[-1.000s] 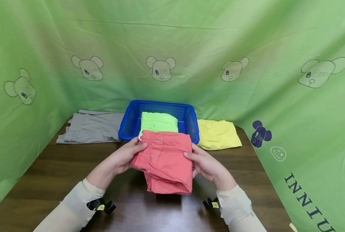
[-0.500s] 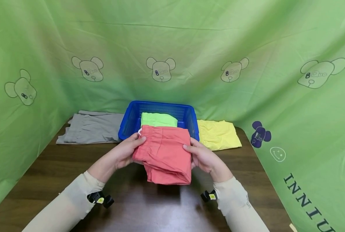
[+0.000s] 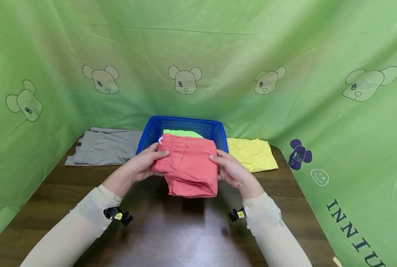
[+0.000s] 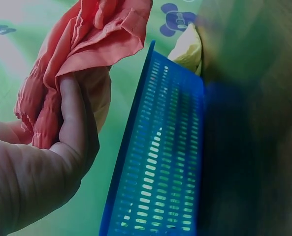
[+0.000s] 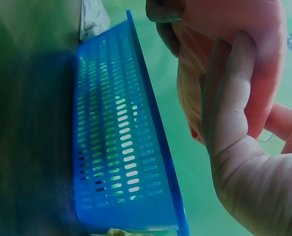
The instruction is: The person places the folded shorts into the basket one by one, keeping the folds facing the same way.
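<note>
Folded coral-red shorts with a gathered elastic waistband and a white drawstring are held up between both hands. My left hand grips the waistband side, thumb on top and fingers underneath. The opposite folded edge is pinched by my right hand the same way; in the right wrist view its fingers support the cloth from below. Behind and partly under the shorts in the head view stands a blue plastic basket. Bright green folded shorts lie inside it, mostly hidden by the coral pair.
Grey folded shorts lie left of the basket, yellow folded shorts to its right. All rest on a dark wooden table. A green printed curtain encloses the back and sides.
Both hands have carried the coral shorts forward, from in front of the basket to over its near rim. More of the green shorts is now covered. The grip is unchanged.
</note>
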Available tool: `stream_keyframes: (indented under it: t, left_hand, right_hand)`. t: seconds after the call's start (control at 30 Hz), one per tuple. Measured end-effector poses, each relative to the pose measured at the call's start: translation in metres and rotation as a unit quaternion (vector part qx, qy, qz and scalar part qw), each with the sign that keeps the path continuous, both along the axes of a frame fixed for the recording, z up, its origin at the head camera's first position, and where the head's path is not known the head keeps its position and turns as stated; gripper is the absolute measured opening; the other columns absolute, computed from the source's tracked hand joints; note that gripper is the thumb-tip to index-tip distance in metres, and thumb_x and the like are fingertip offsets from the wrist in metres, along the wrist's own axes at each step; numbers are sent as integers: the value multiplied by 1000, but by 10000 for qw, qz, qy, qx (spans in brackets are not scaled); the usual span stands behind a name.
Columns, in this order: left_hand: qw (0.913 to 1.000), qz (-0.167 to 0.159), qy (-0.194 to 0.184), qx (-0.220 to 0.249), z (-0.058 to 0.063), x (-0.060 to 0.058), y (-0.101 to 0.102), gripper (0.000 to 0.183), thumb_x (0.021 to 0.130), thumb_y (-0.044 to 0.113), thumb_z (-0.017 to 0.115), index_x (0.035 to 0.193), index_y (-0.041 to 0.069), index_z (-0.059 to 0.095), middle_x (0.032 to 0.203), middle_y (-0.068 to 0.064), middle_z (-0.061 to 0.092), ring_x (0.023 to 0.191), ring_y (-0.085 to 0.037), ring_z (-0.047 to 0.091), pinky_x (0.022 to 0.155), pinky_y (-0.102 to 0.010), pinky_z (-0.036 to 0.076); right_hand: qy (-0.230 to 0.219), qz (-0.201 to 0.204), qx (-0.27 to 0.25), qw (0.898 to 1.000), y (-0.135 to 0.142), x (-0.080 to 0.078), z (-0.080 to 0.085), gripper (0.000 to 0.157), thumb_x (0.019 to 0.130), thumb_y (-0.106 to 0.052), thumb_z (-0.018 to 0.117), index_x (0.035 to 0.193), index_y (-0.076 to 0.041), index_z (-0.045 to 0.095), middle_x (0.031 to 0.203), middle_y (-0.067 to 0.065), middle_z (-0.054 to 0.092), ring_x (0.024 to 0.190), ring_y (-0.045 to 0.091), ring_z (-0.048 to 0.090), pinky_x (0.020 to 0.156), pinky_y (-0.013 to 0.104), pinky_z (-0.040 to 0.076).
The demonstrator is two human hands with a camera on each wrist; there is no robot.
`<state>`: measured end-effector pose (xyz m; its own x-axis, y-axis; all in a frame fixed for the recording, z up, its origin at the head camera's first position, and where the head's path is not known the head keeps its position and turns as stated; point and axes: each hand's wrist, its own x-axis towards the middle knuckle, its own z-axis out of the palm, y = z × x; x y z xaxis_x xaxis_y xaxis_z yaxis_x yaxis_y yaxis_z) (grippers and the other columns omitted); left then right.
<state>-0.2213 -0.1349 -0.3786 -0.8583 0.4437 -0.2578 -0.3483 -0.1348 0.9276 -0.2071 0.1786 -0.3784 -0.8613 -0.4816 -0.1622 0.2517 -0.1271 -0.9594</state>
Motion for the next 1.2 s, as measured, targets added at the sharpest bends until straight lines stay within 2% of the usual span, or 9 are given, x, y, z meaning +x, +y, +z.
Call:
stream_keyframes:
  t: [0.17, 0.37, 0.67, 0.97, 1.2]
  left_hand:
    - [9998, 164, 35, 76, 2, -14, 0, 61, 109, 19, 50, 159, 18, 16, 118, -12, 63, 91, -21, 75, 79, -49, 62]
    - [9994, 335, 13, -20, 7, -27, 0, 61, 108, 18, 51, 159, 19, 18, 112, -10, 65, 86, -20, 75, 74, -46, 63]
    - [9988, 485, -13, -61, 14, -44, 1, 59, 107, 15, 52, 158, 19, 21, 103, -6, 67, 80, -17, 75, 71, -40, 63]
    - [9983, 533, -95, -196, 19, -67, 0, 63, 107, 16, 52, 160, 20, 18, 109, -7, 64, 82, -18, 74, 72, -42, 63]
    - [9971, 655, -69, -372, 23, -82, 1, 60, 107, 17, 52, 159, 22, 21, 108, -5, 63, 80, -16, 74, 71, -39, 63]
  right_hand:
    - [83, -187, 12, 9998, -5, -13, 4, 37, 109, -18, 47, 144, -9, 39, 100, 3, 71, 83, 19, 74, 67, 39, 62]
    - [125, -241, 232, 9994, -8, -24, 8, 39, 109, -19, 48, 145, -9, 38, 99, 4, 70, 81, 20, 74, 64, 39, 62]
    - [-23, -413, 206, 9989, -11, -40, 12, 38, 109, -18, 47, 145, -10, 39, 97, 4, 70, 79, 20, 73, 63, 38, 62]
    - [-145, -566, 136, 9982, -15, -59, 17, 30, 109, -17, 47, 138, -7, 45, 94, 2, 72, 80, 17, 72, 68, 36, 61]
    - [-170, -687, 314, 9970, -20, -74, 18, 32, 109, -17, 48, 140, -12, 43, 96, 2, 70, 79, 18, 72, 63, 36, 60]
